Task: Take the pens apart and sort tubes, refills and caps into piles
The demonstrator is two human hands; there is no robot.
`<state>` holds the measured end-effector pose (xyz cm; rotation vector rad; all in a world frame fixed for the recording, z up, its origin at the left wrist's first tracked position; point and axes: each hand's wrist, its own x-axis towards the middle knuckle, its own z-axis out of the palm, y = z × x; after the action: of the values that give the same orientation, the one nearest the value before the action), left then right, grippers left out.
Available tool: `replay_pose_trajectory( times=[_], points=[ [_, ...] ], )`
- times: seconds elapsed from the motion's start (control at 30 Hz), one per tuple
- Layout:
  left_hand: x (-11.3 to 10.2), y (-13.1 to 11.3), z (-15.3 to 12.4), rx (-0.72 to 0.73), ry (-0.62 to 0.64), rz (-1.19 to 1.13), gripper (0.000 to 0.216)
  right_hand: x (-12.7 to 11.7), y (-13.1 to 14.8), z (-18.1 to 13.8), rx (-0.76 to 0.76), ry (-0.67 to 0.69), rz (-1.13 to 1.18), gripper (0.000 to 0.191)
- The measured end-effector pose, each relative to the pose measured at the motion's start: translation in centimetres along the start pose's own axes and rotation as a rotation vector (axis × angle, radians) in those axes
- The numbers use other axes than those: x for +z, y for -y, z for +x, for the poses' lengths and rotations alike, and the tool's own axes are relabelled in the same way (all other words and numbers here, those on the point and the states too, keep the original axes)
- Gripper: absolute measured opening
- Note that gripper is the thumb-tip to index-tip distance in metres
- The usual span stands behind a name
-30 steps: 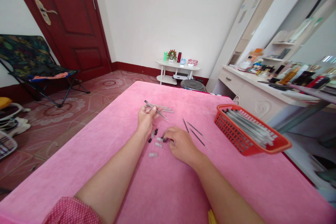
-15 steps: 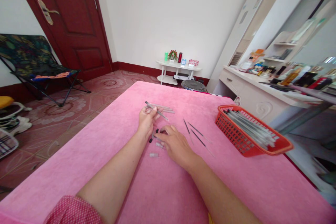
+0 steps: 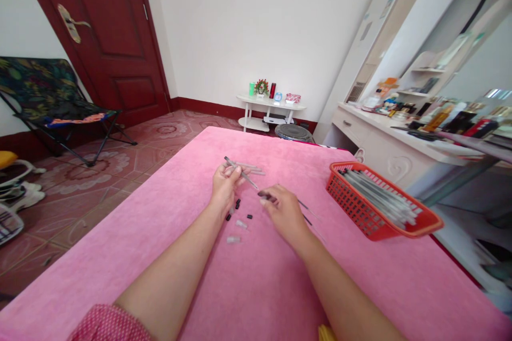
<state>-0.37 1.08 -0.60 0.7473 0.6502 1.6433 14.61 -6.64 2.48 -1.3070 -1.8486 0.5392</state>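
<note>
My left hand [image 3: 223, 185] is closed, pinching a slim grey pen [image 3: 249, 180] that slants down to the right. My right hand [image 3: 287, 212] is closed just past the pen's lower end, with a small dark pen part [image 3: 266, 195] between its fingertips; its exact kind is unclear. Beyond the left hand lie a few clear pen barrels [image 3: 252, 167]. Two clear pen caps [image 3: 234, 240] rest on the pink cloth nearer me. Several short black pen pieces [image 3: 249, 217] are scattered beside my left wrist. Dark thin refills [image 3: 307, 220] lie partly hidden behind my right hand.
A red plastic basket [image 3: 372, 224] full of grey pens stands at the table's right. The pink cloth [image 3: 256, 287] covers the tabletop. A dressing table [image 3: 400, 144] with bottles is at the right, and a folding chair [image 3: 60, 101] stands at the left by the door.
My right hand has moved right and away from the small pieces, up to the pen's lower end, carrying a dark part. A black piece now shows where the hand was.
</note>
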Motion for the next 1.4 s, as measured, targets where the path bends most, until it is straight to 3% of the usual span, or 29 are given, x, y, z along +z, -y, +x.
replay_pose_trajectory(
  times=[0.07,0.17,0.37,0.57,0.8,1.0,1.13,1.4],
  points=[
    [0.1,0.0,0.0,-0.034,-0.001,-0.029,0.033,-0.3,-0.7,0.4,0.168,-0.111,0.298,0.008],
    [0.2,0.1,0.0,-0.076,0.0,-0.08,0.024,-0.5,-1.3,0.7,0.344,-0.214,0.635,0.023],
    [0.5,0.1,-0.2,-0.125,0.051,-0.118,0.018,-0.2,-0.9,0.5,0.397,-0.324,0.829,0.029],
    [0.9,-0.1,-0.8,-0.142,0.062,-0.055,0.023,0.1,-0.9,0.5,0.355,-0.309,0.745,0.031],
    [1.5,0.0,-1.3,-0.147,0.105,-0.044,0.027,0.3,-1.4,0.5,0.217,-0.31,0.46,0.017],
    [1.9,0.2,-1.7,-0.272,0.103,-0.092,0.025,-0.2,-1.5,0.2,0.098,-0.351,0.25,0.01],
    [2.0,0.4,-1.9,-0.29,0.096,-0.118,0.024,-0.6,-0.7,0.2,0.161,-0.368,0.324,0.008],
    [2.5,0.1,-2.3,-0.174,0.175,-0.062,0.031,-0.9,0.3,0.2,0.296,-0.389,0.615,0.013]
  ],
)
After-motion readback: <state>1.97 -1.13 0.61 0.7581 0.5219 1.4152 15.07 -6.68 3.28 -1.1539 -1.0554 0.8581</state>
